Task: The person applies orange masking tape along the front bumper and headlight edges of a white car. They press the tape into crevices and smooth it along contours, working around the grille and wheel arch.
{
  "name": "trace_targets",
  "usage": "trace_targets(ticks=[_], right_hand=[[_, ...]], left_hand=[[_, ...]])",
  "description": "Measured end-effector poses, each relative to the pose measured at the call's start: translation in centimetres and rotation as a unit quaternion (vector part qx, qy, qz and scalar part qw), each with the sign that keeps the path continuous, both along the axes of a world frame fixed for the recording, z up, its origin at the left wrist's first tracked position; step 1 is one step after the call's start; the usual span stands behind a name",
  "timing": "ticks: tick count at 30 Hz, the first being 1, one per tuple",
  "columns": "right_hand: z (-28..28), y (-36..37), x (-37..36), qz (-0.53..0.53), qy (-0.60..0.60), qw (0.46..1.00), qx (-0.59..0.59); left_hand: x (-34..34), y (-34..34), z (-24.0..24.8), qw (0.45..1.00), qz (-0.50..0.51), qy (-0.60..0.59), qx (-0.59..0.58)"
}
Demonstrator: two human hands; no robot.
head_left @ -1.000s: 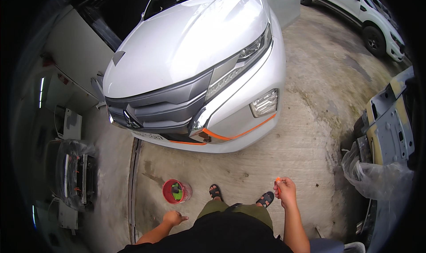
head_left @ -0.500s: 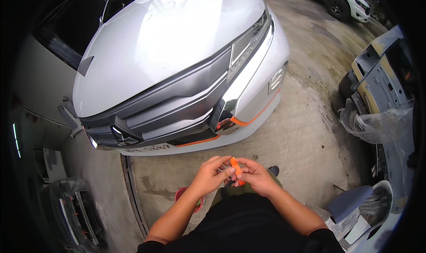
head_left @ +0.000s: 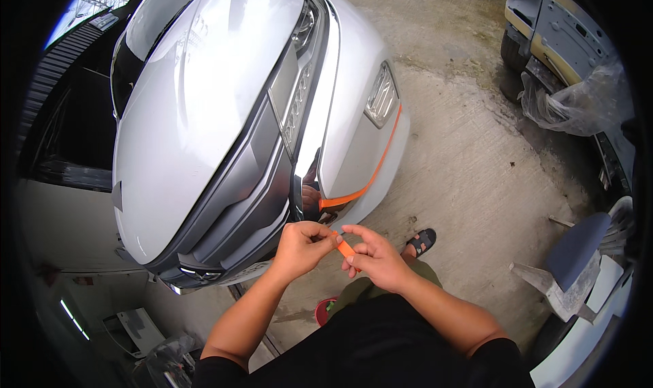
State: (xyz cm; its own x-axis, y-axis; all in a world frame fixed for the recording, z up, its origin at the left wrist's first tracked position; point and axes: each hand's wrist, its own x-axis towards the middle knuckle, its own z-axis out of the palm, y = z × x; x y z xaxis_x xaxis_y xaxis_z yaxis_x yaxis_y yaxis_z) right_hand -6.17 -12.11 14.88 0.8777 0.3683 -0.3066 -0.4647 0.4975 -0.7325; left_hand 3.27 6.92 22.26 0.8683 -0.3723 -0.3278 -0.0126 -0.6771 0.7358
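Observation:
My left hand is closed, its thumb and forefinger pinching one end of the orange masking tape. My right hand grips the other end of the tape, forefinger raised, other fingers curled beneath it. Both hands hover just in front of the bumper corner of a white car. Along the bumper's lower part runs a strip of orange tape, ending by the dark glossy trim near my left hand. Above are the grey grille, the chrome trim and the headlamp.
A red bucket stands on the concrete floor by my legs. To the right are a plastic chair with a dark blue pad, clear plastic sheeting and a partly stripped vehicle body. Loose panels lie at lower left.
My view has shifted toward the car's right-hand corner in the picture. My hands, with the tape between them, are now closer to the bumper, and my sandalled foot shows more.

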Motion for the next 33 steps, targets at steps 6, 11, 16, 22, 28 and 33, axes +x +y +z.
trace_targets(ticks=[6,11,16,22,28,33], right_hand=[[-1.7,0.6,3.0,-0.085,-0.039,0.995,-0.021],[-2.2,2.3,3.8,-0.099,-0.004,0.995,-0.028],[-0.7,0.2,3.9,-0.121,-0.117,0.964,-0.206],[4.6,-0.6,4.8,-0.094,-0.286,0.85,-0.432],[9.2,-1.3,9.7,0.018,-0.41,0.7,-0.584],[10.1,-4.8,15.4,0.131,-0.502,0.65,-0.556]], left_hand=[[5.1,-2.0,0.3,0.983,-0.073,-0.164,0.038],[7.1,-1.9,0.4,0.971,-0.127,-0.186,0.084],[7.4,-0.1,-0.2,0.968,-0.11,-0.225,-0.021],[5.3,2.8,-3.7,0.943,0.043,-0.053,-0.327],[4.6,4.2,-4.9,0.866,0.152,-0.008,-0.477],[5.8,1.9,-5.0,0.886,0.155,-0.098,-0.425]])
